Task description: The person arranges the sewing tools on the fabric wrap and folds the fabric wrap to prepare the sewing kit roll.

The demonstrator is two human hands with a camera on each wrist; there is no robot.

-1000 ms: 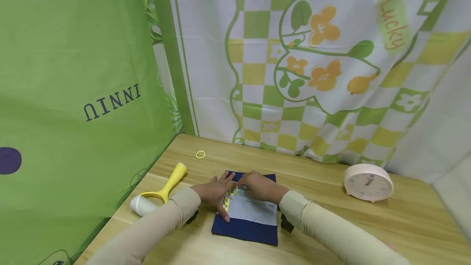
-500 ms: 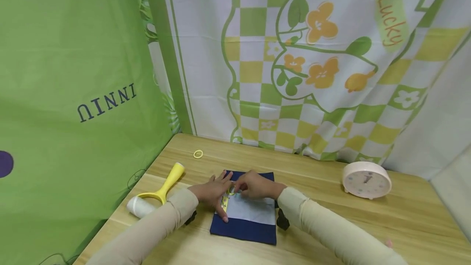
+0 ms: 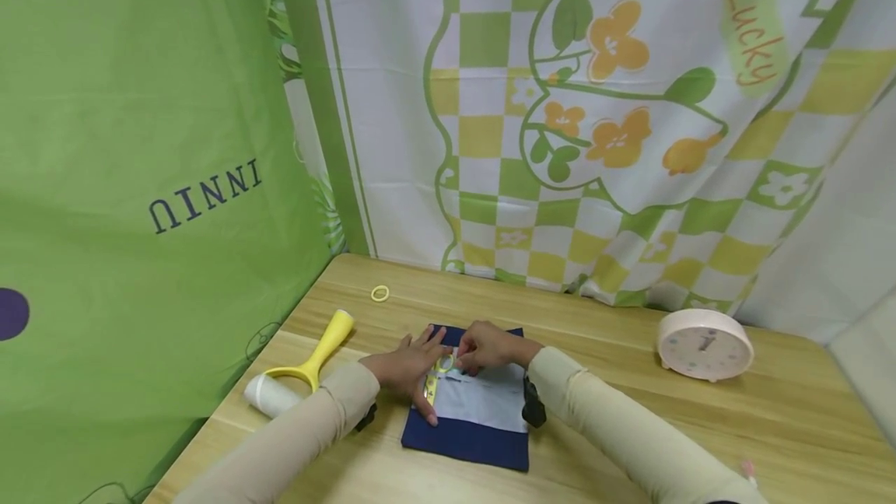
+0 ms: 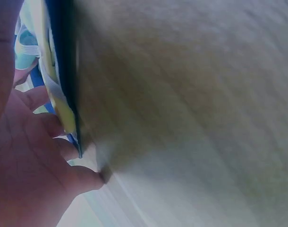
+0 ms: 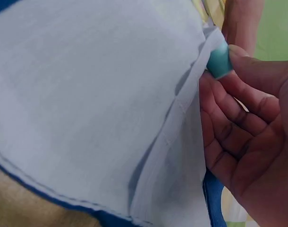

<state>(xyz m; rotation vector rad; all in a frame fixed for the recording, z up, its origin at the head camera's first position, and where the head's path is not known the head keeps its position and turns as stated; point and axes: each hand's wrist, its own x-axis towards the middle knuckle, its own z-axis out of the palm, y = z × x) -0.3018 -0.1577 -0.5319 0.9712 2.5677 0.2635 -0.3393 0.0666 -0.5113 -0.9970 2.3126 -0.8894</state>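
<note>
A navy cloth panel [image 3: 465, 442] with a pale grey middle lies on the table. My left hand [image 3: 409, 368] rests on its left edge, fingers spread; in the left wrist view, the fingers [image 4: 82, 182] reach past the cloth edge. My right hand [image 3: 486, 348] pinches a small smooth teal piece [image 5: 220, 60] between thumb and fingers, at the folded end of a slit [image 5: 156, 142] in the pale cloth. Part of the teal piece is hidden by cloth. A yellow ring [image 3: 444, 364] and a yellow patterned strip [image 3: 430, 390] show between the hands.
A lint roller [image 3: 311, 364] with a yellow handle lies left of the left forearm. Another yellow ring [image 3: 380, 293] is near the back edge. A pale pink clock [image 3: 705, 344] stands at the right, and a small pink item [image 3: 749, 473] lies at the front right.
My right hand has shifted slightly right, and more of the yellow ring and the slit shows. The left hand stays in place on the cloth.
</note>
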